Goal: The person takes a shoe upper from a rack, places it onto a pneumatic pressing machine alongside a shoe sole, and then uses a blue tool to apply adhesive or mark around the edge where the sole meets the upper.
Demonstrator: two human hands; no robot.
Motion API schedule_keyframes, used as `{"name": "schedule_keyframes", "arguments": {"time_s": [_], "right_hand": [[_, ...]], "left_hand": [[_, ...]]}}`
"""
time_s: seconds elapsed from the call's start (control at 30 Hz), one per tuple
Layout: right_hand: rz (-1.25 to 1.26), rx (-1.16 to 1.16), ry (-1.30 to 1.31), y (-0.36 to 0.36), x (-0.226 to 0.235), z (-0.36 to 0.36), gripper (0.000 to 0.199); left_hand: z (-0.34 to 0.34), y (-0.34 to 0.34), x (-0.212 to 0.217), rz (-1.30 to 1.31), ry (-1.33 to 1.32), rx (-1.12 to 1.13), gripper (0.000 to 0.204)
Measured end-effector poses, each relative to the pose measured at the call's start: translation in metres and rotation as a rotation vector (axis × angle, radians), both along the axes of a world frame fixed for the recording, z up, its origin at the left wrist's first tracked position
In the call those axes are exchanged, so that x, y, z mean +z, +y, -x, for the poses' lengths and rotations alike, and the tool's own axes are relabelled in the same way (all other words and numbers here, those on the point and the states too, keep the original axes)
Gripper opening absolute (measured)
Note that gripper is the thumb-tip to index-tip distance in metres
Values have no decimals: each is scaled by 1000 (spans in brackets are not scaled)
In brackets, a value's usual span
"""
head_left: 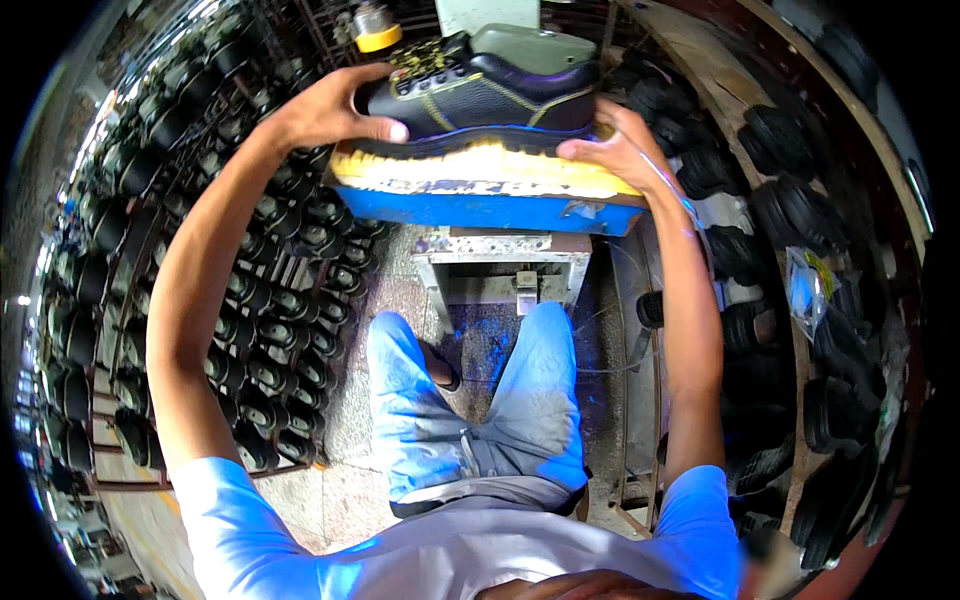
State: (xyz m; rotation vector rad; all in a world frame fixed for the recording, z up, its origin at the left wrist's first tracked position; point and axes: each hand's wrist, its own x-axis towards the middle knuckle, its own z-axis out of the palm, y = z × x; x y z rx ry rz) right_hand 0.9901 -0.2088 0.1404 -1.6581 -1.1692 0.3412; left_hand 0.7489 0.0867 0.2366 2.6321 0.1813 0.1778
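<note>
A black leather work shoe (505,97) with yellow stitching and black-and-yellow laces lies lengthwise in front of me, its toe to the left. A grey-green shoe last (535,48) sticks out of its opening. Its dark sole rests on a worn yellow pad (450,168) on top of a blue base (480,210). My left hand (350,108) grips the toe, thumb along the near side and fingers partly hidden behind. At the heel end, my right hand (617,143) is closed around the shoe, its thumb near the sole and its fingers mostly hidden.
Below the blue base is a metal stand (500,247) with a pedal-like metal piece (526,292) between my knees. Racks of dark shoes (265,330) fill the left. Wooden shelves on the right hold several black soles (780,140) and a plastic bag (807,290). A yellow-banded container (376,32) stands behind.
</note>
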Motion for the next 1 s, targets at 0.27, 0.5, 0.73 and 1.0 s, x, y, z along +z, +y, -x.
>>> {"name": "schedule_keyframes", "arguments": {"time_s": [0.27,0.5,0.73,1.0], "right_hand": [[-32,37,20,11,-5,-12,94],[28,-67,19,7,-14,-21,105],[2,-55,-21,8,-14,-31,100],[-6,-6,-147,9,-9,-24,88]], "left_hand": [[44,44,-28,453,-159,-140,71],[26,54,-27,342,-125,-212,72],[22,46,12,-471,89,-270,82],[-4,0,-41,-642,-475,50,86]]}}
